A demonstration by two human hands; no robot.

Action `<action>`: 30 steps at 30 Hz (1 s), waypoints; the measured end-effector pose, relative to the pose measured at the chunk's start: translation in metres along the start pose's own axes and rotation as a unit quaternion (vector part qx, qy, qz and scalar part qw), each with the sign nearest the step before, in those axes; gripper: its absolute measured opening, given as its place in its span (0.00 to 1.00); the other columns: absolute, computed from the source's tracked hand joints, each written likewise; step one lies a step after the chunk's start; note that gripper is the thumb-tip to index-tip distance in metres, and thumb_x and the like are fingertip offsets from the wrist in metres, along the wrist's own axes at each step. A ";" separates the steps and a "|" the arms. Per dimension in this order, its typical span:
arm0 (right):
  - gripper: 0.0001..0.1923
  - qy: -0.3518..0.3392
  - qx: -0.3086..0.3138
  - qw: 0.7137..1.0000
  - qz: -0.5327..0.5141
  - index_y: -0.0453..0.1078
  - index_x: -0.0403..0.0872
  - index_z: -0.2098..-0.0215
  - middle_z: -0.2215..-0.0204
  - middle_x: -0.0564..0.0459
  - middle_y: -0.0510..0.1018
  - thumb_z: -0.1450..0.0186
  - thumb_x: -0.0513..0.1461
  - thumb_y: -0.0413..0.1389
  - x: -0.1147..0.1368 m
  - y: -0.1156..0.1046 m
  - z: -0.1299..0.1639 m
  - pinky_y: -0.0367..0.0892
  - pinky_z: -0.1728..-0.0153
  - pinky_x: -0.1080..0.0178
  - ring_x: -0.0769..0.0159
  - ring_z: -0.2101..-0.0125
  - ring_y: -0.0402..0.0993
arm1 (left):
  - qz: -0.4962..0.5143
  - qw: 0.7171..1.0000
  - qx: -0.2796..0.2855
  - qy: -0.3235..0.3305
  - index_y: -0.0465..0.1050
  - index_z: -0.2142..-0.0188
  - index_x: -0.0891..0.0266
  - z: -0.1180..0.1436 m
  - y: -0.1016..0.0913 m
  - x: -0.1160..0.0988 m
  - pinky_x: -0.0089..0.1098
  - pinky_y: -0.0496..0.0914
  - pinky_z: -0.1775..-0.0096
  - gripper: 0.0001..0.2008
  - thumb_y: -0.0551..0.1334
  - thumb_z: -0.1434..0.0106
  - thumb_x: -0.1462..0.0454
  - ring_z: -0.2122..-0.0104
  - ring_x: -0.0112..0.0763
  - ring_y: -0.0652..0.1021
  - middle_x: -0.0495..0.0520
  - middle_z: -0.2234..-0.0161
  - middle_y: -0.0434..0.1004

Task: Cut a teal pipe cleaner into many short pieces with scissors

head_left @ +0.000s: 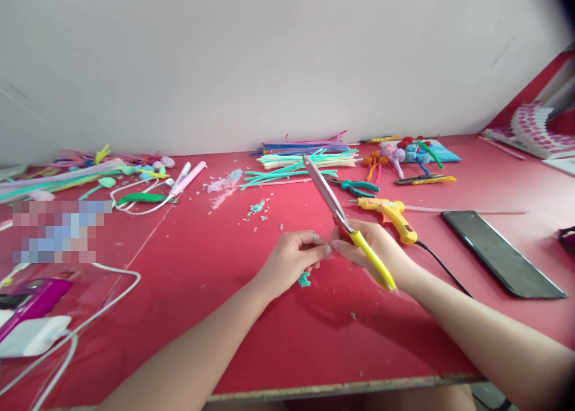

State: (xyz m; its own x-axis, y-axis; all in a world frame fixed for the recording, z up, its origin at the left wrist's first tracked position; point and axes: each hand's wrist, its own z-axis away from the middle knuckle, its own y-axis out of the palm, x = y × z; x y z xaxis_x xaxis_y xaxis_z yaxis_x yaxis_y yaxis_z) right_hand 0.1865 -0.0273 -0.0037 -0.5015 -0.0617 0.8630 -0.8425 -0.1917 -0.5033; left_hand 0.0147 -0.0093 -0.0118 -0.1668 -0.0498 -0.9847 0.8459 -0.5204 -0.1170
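My right hand [375, 246] holds a pair of scissors [330, 192] with red and yellow handles. Their blades are together and point up and away to the left. My left hand [294, 258] is closed in a pinch, its fingertips meeting those of my right hand. Whatever sits between the fingertips is too small to make out. Short teal pipe cleaner pieces [304, 279] lie on the red table [251, 339] just under my left fingers. Beyond my hands is a little heap of teal fluff clippings [257, 207].
Bundled pipe cleaners [309, 159] lie along the wall. To the right are pliers [357, 187], a yellow glue gun [390, 213], a utility knife [426, 180], pipe cleaner flowers [395, 153] and a phone [498, 252]. A pink corded tool [188, 178] and white cables [108, 306] are left.
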 end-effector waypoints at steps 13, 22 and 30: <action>0.06 0.001 -0.050 0.994 0.095 0.59 0.46 0.78 0.84 0.59 0.62 0.47 0.41 0.49 0.001 -0.022 -0.008 0.52 0.82 0.70 0.75 0.83 0.57 | -0.134 0.982 -0.131 0.030 0.66 0.80 0.64 -0.008 -0.025 0.000 0.27 0.59 0.76 0.18 0.51 0.42 0.55 0.81 0.24 0.65 0.48 0.82 0.65; 0.15 0.039 -0.027 0.942 0.333 0.63 0.45 0.81 0.84 0.54 0.66 0.45 0.47 0.48 -0.048 -0.040 -0.036 0.49 0.79 0.67 0.72 0.82 0.59 | -0.318 0.923 -0.176 0.122 0.69 0.68 0.60 -0.019 -0.048 0.015 0.28 0.62 0.67 0.05 0.56 0.45 0.64 0.72 0.27 0.68 0.50 0.70 0.68; 0.14 0.042 -0.112 0.949 0.292 0.65 0.45 0.76 0.82 0.53 0.68 0.43 0.46 0.45 -0.041 -0.040 -0.030 0.47 0.81 0.68 0.71 0.82 0.59 | -0.318 0.934 -0.083 0.139 0.68 0.68 0.60 -0.007 -0.042 -0.004 0.27 0.61 0.68 0.06 0.53 0.45 0.67 0.73 0.25 0.68 0.50 0.68 0.67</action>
State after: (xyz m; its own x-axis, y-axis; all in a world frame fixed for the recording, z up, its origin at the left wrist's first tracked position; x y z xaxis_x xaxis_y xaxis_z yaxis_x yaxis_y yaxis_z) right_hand 0.2348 0.0120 -0.0205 -0.9019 -0.0137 0.4318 -0.4318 0.0643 -0.8997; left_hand -0.0166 0.0189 -0.0038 -0.5438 0.4595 -0.7022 0.6913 -0.2292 -0.6853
